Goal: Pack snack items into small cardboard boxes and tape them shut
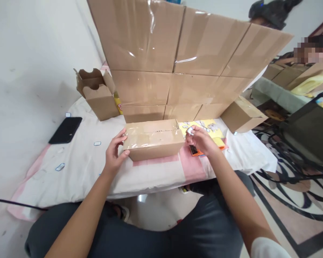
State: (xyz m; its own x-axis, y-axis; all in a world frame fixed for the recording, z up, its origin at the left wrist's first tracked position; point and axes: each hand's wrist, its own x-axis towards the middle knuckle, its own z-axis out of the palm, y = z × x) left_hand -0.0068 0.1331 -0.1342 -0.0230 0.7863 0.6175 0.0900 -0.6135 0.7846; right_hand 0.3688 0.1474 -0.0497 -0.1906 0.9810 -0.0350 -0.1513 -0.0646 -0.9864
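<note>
A taped cardboard box [153,148] lies on the cloth in front of me. My left hand [116,148] grips its left end, with the thumb at the front and the fingers round the far side. At the box's right end, my right hand [200,138] pinches a small white sticker [190,131] between thumb and fingers. Similar blue-edged white stickers lie on the cloth, among them one sticker [97,143] left of the box. Behind my right hand are a yellow sheet with stickers on it [204,126] and an orange-edged packet [195,152], partly covered.
A wall of stacked cardboard boxes [174,86] rises right behind the box. An open carton [101,104] and a black phone [65,130] are on the left, another box [243,114] on the right. White and pink cloth [150,179] covers the table. Other people are at the far right.
</note>
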